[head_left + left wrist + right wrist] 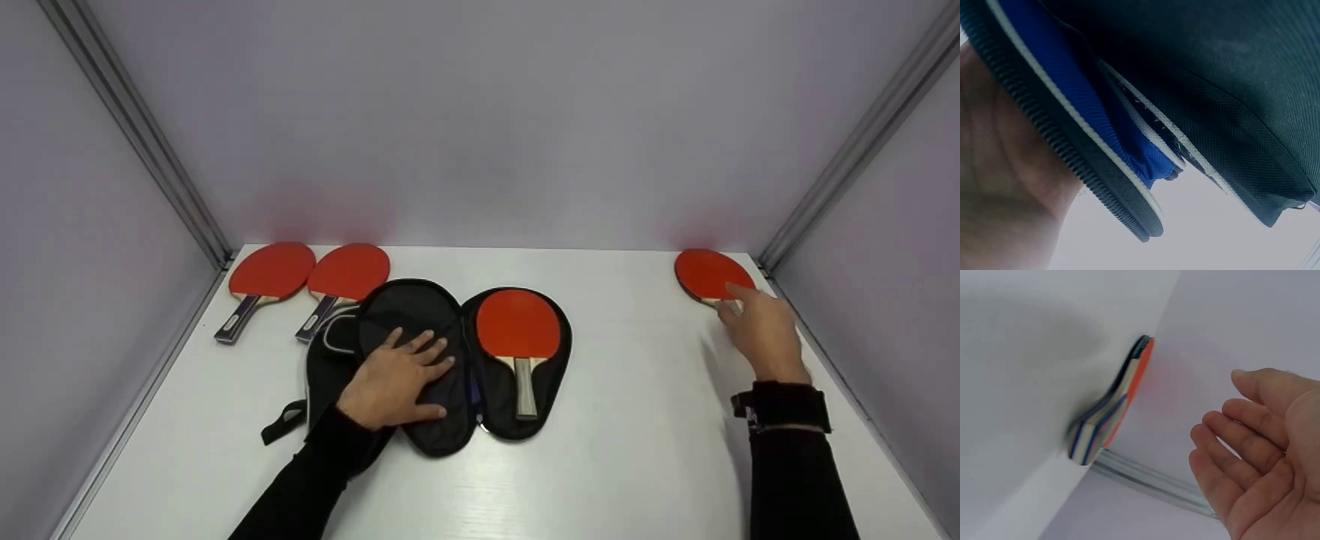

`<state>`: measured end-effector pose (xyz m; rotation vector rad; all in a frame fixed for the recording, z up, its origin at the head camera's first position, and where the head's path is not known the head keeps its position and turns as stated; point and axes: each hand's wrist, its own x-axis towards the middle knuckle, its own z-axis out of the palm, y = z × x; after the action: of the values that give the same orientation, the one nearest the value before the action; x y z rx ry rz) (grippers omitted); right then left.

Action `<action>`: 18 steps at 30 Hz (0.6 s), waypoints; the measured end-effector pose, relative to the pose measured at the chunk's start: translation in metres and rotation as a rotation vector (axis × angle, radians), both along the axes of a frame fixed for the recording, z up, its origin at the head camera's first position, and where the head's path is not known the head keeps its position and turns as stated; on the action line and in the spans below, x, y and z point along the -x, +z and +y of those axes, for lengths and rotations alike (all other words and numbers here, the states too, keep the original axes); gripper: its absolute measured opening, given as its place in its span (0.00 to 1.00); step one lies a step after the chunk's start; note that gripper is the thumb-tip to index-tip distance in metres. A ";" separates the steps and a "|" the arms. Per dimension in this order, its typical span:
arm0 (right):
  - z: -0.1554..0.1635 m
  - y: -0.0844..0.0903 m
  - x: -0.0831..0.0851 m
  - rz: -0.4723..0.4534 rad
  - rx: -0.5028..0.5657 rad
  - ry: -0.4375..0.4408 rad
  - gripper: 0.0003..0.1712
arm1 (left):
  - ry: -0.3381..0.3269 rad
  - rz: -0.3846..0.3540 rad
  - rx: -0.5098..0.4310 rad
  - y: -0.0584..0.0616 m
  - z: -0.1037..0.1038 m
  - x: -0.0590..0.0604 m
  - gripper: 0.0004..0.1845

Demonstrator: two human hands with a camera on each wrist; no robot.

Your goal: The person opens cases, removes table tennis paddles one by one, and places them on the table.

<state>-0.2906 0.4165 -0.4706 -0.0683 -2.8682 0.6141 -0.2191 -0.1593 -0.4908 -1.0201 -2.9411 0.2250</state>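
**Open paddle case under left hand; right hand at far-right paddle**

Case: a black zip case (pixel 420 360), paddle-shaped, lies unzipped and spread in 2 halves on the white worktop (pixel 637 420), left of centre. The right half holds 1 red-faced paddle (pixel 519 330), pale handle pointing toward the person. The left half is bare black lining. A black strap loop trails off its lower-left edge.

Left hand (pixel 396 379): rests flat on the left half of the case, fingers straight and spread, gripping nothing.

Right hand (pixel 761 330): fingers relaxed and slightly apart, holding nothing. Fingertips reach the handle end of a 4th red paddle (pixel 709 274) lying near the far-right corner. Contact cannot be told; the right wrist view shows a gap between palm and paddle.

Elsewhere: 2 more red paddles with dark handles lie side by side at far left, one (pixel 266 281) nearest the wall, the other (pixel 345 279) touching the case's top edge.

Hidden or unclear: the far-right paddle's handle sits behind the hand in the head view. The left wrist view is very close; only fabric, a zip track and a blurred palm (pixel 999 185) show.

View differences: the left wrist view shows a blue inner layer and white piping in the case (pixel 1213 101), unseen from the head. The right wrist view shows the paddle (pixel 1109 422) edge-on, with a striped handle end.
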 end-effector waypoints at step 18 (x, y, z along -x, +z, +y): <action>-0.077 0.030 -0.014 0.051 -0.115 0.390 0.32 | 0.003 -0.012 -0.014 0.000 0.000 -0.001 0.44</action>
<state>-0.2763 0.3398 -0.4405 0.5263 -2.8769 0.5035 -0.2183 -0.1598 -0.4906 -1.0190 -2.9504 0.1985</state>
